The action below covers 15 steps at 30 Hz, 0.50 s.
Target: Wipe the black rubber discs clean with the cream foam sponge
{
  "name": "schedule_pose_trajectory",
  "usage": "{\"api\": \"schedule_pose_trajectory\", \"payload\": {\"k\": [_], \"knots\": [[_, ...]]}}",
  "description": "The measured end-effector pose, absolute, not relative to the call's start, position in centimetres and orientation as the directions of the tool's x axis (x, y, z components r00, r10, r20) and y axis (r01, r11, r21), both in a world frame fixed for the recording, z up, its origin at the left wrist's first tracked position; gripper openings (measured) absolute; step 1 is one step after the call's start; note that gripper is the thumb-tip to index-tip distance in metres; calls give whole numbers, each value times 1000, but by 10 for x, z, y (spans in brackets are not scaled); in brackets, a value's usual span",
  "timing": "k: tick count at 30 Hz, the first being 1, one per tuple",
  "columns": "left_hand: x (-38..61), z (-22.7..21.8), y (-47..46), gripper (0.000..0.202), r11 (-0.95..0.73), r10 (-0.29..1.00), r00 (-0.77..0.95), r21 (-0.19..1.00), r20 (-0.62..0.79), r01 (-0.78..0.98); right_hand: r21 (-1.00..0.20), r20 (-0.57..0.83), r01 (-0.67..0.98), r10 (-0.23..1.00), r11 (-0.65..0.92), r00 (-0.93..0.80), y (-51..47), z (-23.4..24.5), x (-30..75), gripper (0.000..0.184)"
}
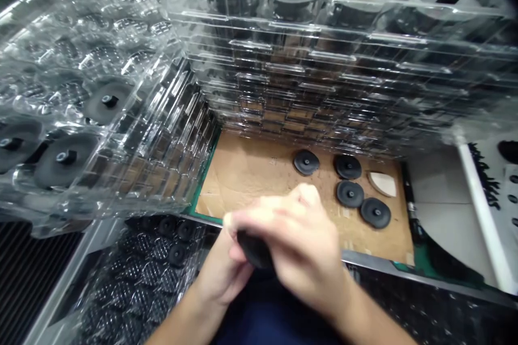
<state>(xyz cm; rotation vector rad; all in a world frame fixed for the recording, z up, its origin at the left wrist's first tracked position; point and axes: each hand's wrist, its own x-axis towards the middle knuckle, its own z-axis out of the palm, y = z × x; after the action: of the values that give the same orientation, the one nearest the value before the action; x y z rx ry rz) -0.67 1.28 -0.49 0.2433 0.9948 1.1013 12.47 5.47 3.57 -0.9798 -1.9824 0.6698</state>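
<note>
Close to my body, my left hand (pixel 229 267) and my right hand (pixel 301 242) come together around a dark round disc (pixel 256 248). The left fingers close on its near left side, while the right hand, blurred by motion, wraps over its top and right edge. Much of the disc is hidden by the fingers. Beyond the hands lies a brown cardboard sheet (pixel 251 167). On its right part rest several black discs with a central stub, such as a black disc (pixel 306 162) and another black disc (pixel 375 212). A pale curved wedge (pixel 382 184) lies beside them.
A tall stack of clear plastic trays (pixel 324 59) rises behind the cardboard, with grey discs in its top tray. Another clear tray stack (pixel 133 156) stands at the left, holding a few discs. Lower left is a tray of dark parts (pixel 137 275). A white panel edge (pixel 483 215) borders the right.
</note>
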Motion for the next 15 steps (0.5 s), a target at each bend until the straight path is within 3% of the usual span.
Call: {"api": "schedule_pose_trajectory", "payload": {"k": [4,9,12,15], "knots": [[-10,-6,14,58,449,825,105,531,-556,-718,-727,191,619,954,297,-233,58,-15,144,18],[-15,-6,12,59,440,819,136,457,-558,-773,-746,100,620,961,243,-257,41,-71,162,15],[-12,-5,12,59,445,832,173,450,-527,-774,-750,98,630,976,200,-192,42,-51,162,14],[-6,-1,13,53,454,852,209,478,-480,-752,-766,277,556,946,322,-167,51,-1,153,18]]}}
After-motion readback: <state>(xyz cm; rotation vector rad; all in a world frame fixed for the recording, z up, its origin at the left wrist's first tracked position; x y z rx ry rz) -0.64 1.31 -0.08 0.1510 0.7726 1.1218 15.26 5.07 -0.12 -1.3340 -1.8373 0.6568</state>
